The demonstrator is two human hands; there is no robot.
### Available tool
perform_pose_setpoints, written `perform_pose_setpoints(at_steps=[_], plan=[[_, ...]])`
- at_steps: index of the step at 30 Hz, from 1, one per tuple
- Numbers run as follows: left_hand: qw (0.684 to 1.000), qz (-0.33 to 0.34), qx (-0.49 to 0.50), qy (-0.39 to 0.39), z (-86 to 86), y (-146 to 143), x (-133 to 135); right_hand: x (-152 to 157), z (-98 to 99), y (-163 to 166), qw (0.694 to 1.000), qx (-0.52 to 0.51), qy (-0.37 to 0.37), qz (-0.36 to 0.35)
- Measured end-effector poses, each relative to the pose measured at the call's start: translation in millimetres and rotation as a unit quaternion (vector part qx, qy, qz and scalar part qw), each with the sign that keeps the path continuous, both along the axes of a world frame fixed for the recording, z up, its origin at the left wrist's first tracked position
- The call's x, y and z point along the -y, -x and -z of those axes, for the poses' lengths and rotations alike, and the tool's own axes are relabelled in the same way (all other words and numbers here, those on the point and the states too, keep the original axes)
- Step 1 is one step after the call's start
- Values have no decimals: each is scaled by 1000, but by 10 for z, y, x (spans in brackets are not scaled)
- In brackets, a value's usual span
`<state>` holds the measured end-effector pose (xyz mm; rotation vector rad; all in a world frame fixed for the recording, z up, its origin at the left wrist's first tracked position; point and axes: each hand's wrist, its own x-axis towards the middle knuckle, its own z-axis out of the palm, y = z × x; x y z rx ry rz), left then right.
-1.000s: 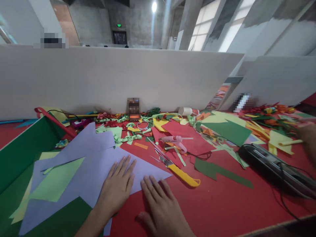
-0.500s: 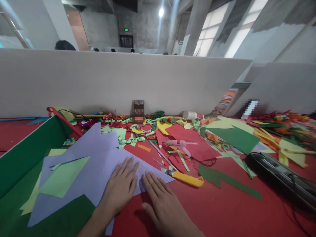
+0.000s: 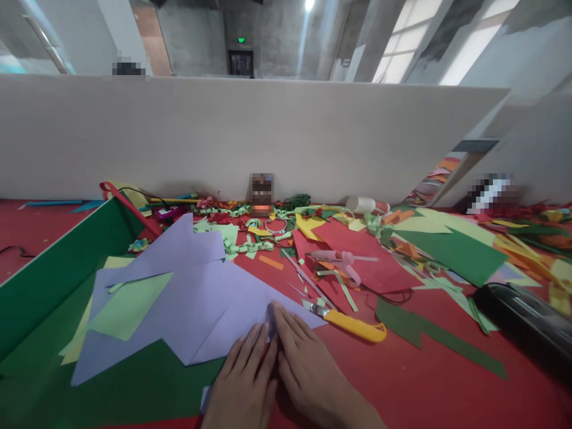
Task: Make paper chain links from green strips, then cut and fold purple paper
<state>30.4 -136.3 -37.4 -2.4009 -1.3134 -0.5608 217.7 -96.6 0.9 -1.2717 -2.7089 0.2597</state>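
Note:
Several sheets of purple paper [image 3: 179, 304] spread over the left and middle of the red surface. One corner points right, towards the yellow utility knife [image 3: 355, 325], whose blade is out. My left hand [image 3: 250, 372] lies with extended fingers at the near edge of the purple paper. Beside it, my right hand [image 3: 306, 363] is stretched flat, its fingertips on the paper; the two hands touch or nearly touch. What lies beneath the palms is hidden. A light green sheet [image 3: 129, 304] rests on the purple paper at left, with dark green paper [image 3: 147, 381] below.
A green upright board [image 3: 62, 268] borders the left side. A pink glue gun [image 3: 335, 259] lies on red paper beyond the knife. A long black device [image 3: 527, 325] is at right. Paper scraps and chains line the white partition [image 3: 250, 131].
My left hand has slid back and right along the paper, ending beside my right hand, and uncovers a crease or edge in the purple sheet. The view has shifted slightly.

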Motion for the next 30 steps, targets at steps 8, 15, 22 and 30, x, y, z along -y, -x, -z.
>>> perform_pose_setpoints(at_steps=[8,15,22,30], plan=[[999,-24,-29,15,-98,330,148,-35,-30,12,1000,-1,-1,-12],[995,-76,-67,2,-13,951,490,-21,-37,23,1000,-12,-8,-11],[991,-109,-77,9,-8,1381,705,-27,-42,-3,1000,-22,15,-5],[995,-52,-87,-6,-180,483,-18,11,-89,-46,998,-52,3,28]])
